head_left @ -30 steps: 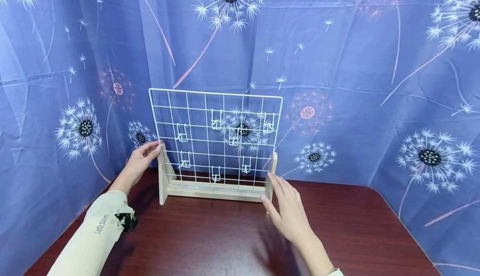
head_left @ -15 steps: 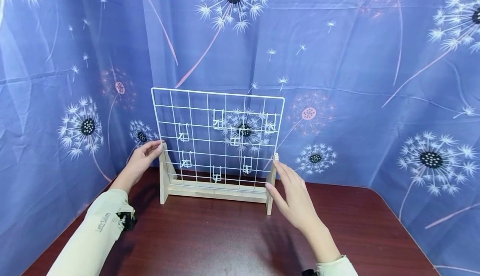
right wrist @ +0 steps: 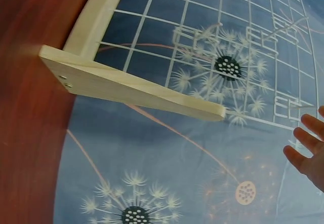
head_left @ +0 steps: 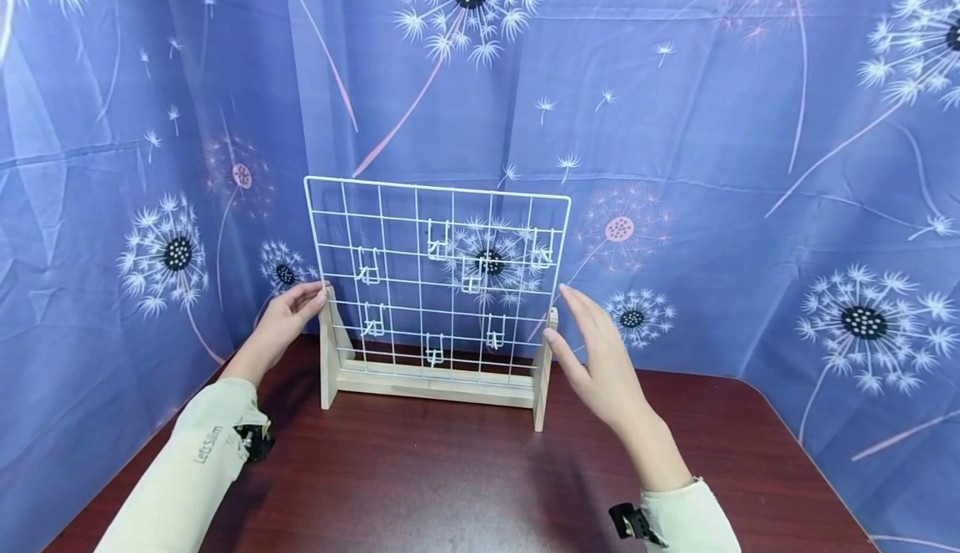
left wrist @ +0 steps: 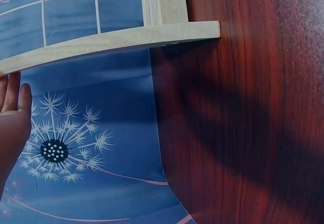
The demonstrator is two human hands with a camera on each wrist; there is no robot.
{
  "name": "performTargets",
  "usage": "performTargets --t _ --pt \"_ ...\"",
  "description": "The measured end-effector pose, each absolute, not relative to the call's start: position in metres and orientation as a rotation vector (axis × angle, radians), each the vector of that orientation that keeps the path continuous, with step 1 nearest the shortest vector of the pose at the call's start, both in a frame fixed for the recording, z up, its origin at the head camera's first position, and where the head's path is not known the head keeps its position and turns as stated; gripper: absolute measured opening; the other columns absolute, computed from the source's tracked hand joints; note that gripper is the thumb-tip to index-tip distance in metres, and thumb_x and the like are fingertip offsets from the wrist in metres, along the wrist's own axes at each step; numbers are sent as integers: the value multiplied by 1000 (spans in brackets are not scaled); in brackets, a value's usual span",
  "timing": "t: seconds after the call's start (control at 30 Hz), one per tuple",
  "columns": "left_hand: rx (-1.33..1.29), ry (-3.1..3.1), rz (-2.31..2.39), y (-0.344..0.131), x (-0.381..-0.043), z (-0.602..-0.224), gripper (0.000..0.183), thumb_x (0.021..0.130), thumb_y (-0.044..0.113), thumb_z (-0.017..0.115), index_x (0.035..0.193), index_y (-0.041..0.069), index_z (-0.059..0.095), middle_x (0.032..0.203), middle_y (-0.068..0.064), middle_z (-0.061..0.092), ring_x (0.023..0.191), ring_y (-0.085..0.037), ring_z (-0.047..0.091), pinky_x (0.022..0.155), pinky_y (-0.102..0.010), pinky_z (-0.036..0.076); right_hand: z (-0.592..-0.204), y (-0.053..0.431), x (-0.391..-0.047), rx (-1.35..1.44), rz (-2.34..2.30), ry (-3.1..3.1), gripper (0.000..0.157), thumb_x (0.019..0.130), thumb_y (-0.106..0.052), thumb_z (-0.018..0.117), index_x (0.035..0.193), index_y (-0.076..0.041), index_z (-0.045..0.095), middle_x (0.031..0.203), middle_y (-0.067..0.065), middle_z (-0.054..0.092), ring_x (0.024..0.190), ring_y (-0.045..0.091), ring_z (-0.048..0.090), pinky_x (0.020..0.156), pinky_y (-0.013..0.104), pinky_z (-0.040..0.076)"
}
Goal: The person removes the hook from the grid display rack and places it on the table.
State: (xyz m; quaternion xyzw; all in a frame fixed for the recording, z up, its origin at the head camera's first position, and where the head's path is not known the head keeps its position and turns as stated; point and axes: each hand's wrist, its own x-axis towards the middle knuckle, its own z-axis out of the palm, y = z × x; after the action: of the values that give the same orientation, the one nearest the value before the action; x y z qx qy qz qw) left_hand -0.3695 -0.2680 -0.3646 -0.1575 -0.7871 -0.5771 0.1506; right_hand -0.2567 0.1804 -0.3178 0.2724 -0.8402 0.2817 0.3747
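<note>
Head view: right hand [head_left: 603, 361] now higher beside the white wire grid [head_left: 421, 282]

Over the last second the right hand has travelled up from low on the right end piece [head_left: 543, 378] to beside the grid's right edge, its fingertips above the wood. Its fingers are straight and parted, gripping nothing; whether one touches the wire I cannot tell. The left hand [head_left: 279, 324] has stayed at the top of the left end piece [head_left: 328, 357], straight fingers against the wood. The stand seems unmoved. I judge that the left hand is only lightly steadying it and the right side bears no push at this moment.

The grid stands in a pale wooden stand [head_left: 435, 389] towards the back of the dark red-brown surface [head_left: 420, 470], before a blue dandelion-print cloth [head_left: 675, 119]. Its top corners are rounded, and seven white wire hooks [head_left: 472, 284] hang scattered over its squares. The right wrist view shows two small metal fixings [right wrist: 69, 85] in the smooth, tapering end piece.
</note>
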Motion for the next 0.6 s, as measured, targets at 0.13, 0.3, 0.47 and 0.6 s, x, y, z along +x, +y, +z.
performTargets --t 0.13,0.3,0.47,0.6 --pt "-457 -2266 -1649 -268 -370 -365 50 102 20 49 138 -12 39 137 -34 43 100 14 48 90 -5 38 -306 181 -264 690 768 -2130 58 95 -19 61 147 -10 39 145 16 44 134 32 38 110 52 29" --pt "-456 -2273 -1651 -268 -370 -365 52 102 23 50 139 -12 38 137 -34 42 101 14 48 90 -5 38 -295 179 -269 686 823 -2101 56 95 -20 61 147 -11 40 145 14 44 134 30 37 110 53 30" --pt "-463 -2274 -1663 -268 -370 -365 53 102 23 50 139 -13 38 138 -34 42 101 14 48 90 -5 37 -287 175 -274 691 850 -2068 55 96 -22 60 146 -12 41 144 13 45 135 29 37 110 53 29" --pt "-461 -2263 -1664 -268 -369 -365 52 102 22 50 138 -13 38 137 -36 41 99 15 48 90 -4 38 -282 170 -278 696 875 -2053 54 96 -22 60 146 -14 42 144 12 45 135 27 37 110 51 30"
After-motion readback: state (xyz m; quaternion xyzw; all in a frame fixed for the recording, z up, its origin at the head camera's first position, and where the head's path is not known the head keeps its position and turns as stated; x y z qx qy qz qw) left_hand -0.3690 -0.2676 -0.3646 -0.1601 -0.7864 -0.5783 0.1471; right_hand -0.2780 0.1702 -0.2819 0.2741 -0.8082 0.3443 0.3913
